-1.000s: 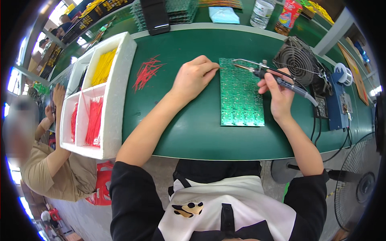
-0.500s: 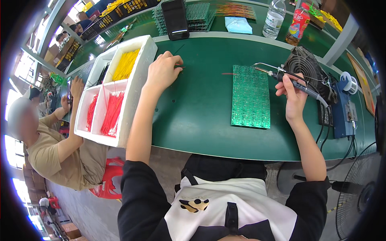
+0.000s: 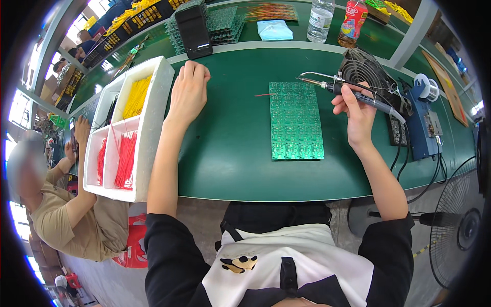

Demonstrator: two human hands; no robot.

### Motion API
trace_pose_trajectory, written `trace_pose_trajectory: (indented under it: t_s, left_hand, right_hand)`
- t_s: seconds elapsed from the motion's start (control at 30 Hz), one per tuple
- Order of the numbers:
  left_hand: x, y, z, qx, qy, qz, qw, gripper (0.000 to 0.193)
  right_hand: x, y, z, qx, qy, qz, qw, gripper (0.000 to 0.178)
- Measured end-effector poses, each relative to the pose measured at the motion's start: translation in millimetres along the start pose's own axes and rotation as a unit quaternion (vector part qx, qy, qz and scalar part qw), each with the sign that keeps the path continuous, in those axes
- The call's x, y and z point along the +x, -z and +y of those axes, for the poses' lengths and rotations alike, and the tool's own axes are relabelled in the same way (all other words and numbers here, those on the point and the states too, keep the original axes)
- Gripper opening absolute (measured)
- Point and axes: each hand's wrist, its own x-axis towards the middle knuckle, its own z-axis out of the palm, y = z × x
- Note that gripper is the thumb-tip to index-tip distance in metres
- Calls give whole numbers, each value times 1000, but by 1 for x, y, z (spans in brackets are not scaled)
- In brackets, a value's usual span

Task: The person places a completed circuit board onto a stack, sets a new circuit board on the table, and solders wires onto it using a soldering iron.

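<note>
My left hand point(image 3: 188, 94) hovers over the green table just right of a white foam box point(image 3: 168, 84). Its fingers are curled closed; whatever they may hold is hidden. A soldering iron point(image 3: 371, 100) with a thin bent metal tube along its front is gripped in my right hand point(image 3: 359, 116). The iron's tip hangs over the top edge of a green circuit board panel point(image 3: 296, 125). One short red wire point(image 3: 262, 95) sticks out from the panel's upper left side. Yellow wires point(image 3: 137, 100) and red wires point(image 3: 126, 161) fill compartments of the box.
Behind the right hand stand a black round-grilled fan point(image 3: 362, 69) and a blue soldering station point(image 3: 422, 133) with a solder spool point(image 3: 425, 87). A phone point(image 3: 193, 33), stacked boards, a blue cloth point(image 3: 274, 30) and two bottles line the back. A co-worker point(image 3: 76, 210) sits at left.
The whole view has shifted, so things appear farther left. My left hand has turned, its fingers now curled away; a thin reddish piece seen at its fingertips no longer shows. The iron stays over the panel.
</note>
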Motion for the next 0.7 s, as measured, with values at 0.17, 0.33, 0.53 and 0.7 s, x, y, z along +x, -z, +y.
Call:
trace_pose_trajectory:
  t_s: [0.17,0.33,0.53,0.7]
  left_hand:
    - [11,18,41,-179,56,-166,968,6]
    - [13,19,73,-388,70,-207,895,4]
    - [-6,1,77,-492,195,-203,824,11]
    - [-6,-8,83,-490,233,-182,820,10]
  right_hand:
    - [-6,-3,2,-35,2,-22,999,13]
    - [-11,-7,9,-59,18,-43,997,11]
    - [-11,-7,9,-59,17,-40,997,12]
    - [-9,-6,12,-58,11,-29,998,14]
